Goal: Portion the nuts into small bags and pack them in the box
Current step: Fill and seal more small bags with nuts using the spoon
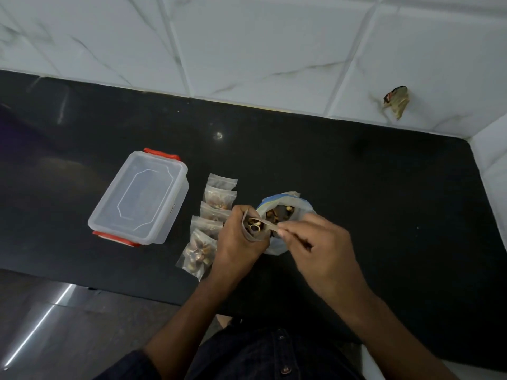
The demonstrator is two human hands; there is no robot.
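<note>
The person's dark shirt (274, 357) is closest to the camera, down at the bottom, with two bare arms reaching out over the black desk (356, 174).

The clear box (140, 198) with red clips sits on the desk to the left. Its lid is on, and I cannot see any bags inside it.

The big bag of nuts (285, 215) stands open just past the hands.

The left hand (241, 242) is curled around a small bag (256, 229), holding it up with the mouth open. Nuts show inside it. The right hand (310, 242) pinches the top edge of that same small bag.

Five filled bags (211, 215) lie in a row between the box and the left hand, some overlapping.

This looks like the portioning step, with this bag about full. Next, I think the top strip must be pressed shut from end to end while the bag stays upright so no nuts spill. The box lid will need to come off before packing.
</note>
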